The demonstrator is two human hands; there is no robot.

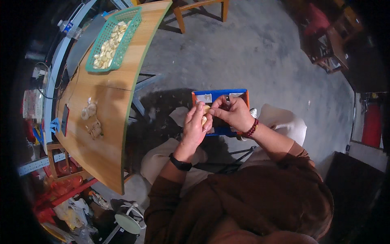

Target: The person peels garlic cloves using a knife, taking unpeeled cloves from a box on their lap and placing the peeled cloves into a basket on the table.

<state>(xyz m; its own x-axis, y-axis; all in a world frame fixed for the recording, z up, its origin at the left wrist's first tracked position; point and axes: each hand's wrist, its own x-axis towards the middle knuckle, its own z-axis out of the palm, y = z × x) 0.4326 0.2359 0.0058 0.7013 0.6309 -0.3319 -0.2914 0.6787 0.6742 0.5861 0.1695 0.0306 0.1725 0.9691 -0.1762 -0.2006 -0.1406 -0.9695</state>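
Note:
My left hand [195,126] holds a pale garlic clove [207,109] between thumb and fingers. A second clove [204,121] sits lower, in the curl of the same hand. My right hand [237,113] pinches at the upper clove from the right side. A small dark, shiny object [227,98] shows by its forefinger; I cannot tell what it is. Both hands are above an open blue and orange box [221,92], whose inside they largely hide. On the wooden table to the left, a green plastic basket [125,50] contains many pale cloves [109,48].
Garlic bulbs [95,128] lie on the wooden table [106,158] near a phone-like flat object [65,120]. A plastic bottle [66,26] stands beyond it. A small round stool [128,223] and plastic bags [74,213] are at lower left. Wooden furniture [332,50] stands at upper right.

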